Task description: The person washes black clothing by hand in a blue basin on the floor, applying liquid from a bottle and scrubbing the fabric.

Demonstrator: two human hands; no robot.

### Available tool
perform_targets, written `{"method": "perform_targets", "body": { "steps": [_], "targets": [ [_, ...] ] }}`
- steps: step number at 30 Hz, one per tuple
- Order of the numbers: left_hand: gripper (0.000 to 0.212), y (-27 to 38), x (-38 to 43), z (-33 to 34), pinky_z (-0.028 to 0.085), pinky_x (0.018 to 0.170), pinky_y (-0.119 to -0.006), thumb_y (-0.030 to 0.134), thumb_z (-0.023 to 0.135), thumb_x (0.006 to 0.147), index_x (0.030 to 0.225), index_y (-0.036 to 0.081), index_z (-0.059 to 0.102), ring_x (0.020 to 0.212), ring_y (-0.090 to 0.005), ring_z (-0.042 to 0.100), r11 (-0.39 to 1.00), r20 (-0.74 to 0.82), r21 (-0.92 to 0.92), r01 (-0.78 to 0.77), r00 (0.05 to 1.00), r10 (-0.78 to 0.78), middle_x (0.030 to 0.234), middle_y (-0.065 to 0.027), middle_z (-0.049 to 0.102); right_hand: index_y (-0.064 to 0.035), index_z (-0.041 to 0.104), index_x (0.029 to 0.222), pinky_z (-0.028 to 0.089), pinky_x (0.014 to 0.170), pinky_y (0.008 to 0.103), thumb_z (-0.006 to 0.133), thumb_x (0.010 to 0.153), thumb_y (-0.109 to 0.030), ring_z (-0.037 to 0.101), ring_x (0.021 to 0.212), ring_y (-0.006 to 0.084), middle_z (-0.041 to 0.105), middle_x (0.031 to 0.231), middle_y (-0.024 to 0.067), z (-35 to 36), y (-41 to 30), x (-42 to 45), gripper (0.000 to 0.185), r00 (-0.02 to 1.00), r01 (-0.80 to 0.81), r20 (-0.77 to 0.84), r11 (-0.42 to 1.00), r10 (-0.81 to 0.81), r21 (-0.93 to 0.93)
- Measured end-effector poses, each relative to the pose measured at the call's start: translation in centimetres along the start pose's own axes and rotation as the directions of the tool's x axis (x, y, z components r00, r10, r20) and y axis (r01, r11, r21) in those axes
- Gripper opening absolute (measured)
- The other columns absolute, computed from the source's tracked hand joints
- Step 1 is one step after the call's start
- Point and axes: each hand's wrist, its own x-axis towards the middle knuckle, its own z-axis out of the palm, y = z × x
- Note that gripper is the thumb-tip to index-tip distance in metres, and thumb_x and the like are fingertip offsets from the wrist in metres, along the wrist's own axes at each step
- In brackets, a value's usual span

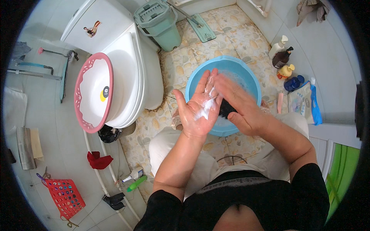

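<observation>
My left hand (199, 111) is palm up with its fingers spread, over the near left part of a blue plastic basin (192, 83). White foam or cream (207, 107) lies across its palm and fingers. Close beside it, my right hand (244, 111) is slightly blurred, its fingertips touching or nearly touching the left fingers. Nothing is gripped in either hand. Below them the basin stands on the floor with sudsy water (238, 78) inside. A black item (227, 109), perhaps cloth, lies in the water, partly hidden by my hands.
To the left, a pink-rimmed white basin (94, 92) rests on the closed toilet (147, 78). A green mop bucket (162, 29) and flat mop (202, 29) stand behind. Along the right wall are several bottles (282, 59), a pink brush-like item (280, 103) and a detergent pouch (302, 101).
</observation>
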Motion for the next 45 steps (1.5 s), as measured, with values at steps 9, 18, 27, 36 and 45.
{"method": "perform_targets", "body": {
  "steps": [9,18,27,36,45],
  "targets": [
    [0.089,-0.6,0.1,-0.3,0.036,0.091,-0.036,0.067,0.027,0.080,0.134,-0.003,0.017,0.130,-0.0290,0.018,1.000,-0.058,-0.016,0.006,0.998,-0.007,0.142,-0.0150,0.017,-0.0010,0.054,0.101,0.044,0.073,0.0307,0.039,0.091,-0.022,0.056,0.082,0.0192,0.058,0.098,0.0118,-0.4,0.7,0.3,0.027,0.771,-0.628,0.319,0.578,0.551,0.521],
    [0.088,-0.2,0.1,-1.3,0.032,0.097,-0.039,0.067,0.023,0.081,0.135,-0.001,0.017,0.126,-0.0281,0.025,0.991,-0.051,0.135,-0.019,0.998,0.026,0.141,-0.0144,0.019,0.0035,0.036,0.127,0.030,0.098,0.0372,0.014,0.088,-0.055,0.044,0.114,0.0259,0.042,0.128,0.0148,-0.3,1.6,0.9,0.074,0.800,-0.481,0.427,0.026,0.422,0.876],
    [0.080,-2.1,1.2,-3.5,0.013,0.107,-0.039,0.062,0.027,0.083,0.137,0.005,0.014,0.131,-0.0285,0.015,0.899,-0.006,0.422,-0.116,0.991,0.131,0.143,-0.0121,0.013,0.0045,0.032,0.126,0.016,0.102,0.0457,0.049,0.079,-0.021,0.024,0.125,0.0386,0.030,0.131,0.0264,5.1,-0.6,-0.1,0.056,0.991,0.064,0.120,0.994,-0.053,-0.094],
    [0.062,-1.5,2.1,-5.5,0.012,0.108,-0.036,0.046,0.021,0.091,0.137,0.004,0.013,0.131,-0.0210,0.017,0.951,0.002,0.271,-0.148,0.988,0.153,0.143,-0.0089,0.017,0.0092,0.042,0.115,0.027,0.098,0.0471,0.052,0.078,-0.022,0.032,0.117,0.0441,0.035,0.127,0.0266,5.8,-0.2,-0.4,0.049,0.989,0.144,0.039,0.978,-0.140,-0.149],
    [0.040,-2.7,2.1,-1.6,0.042,0.085,-0.032,0.031,0.032,0.093,0.123,0.006,0.036,0.110,-0.0224,0.044,0.989,-0.265,0.138,-0.049,0.961,0.085,0.124,-0.0095,0.042,0.0006,0.054,0.100,0.036,0.090,0.0291,0.044,0.090,-0.027,0.047,0.104,0.0168,0.051,0.111,0.0119,2.1,5.9,2.1,0.031,0.715,-0.234,0.318,-0.216,0.623,0.948]
  ]
}}
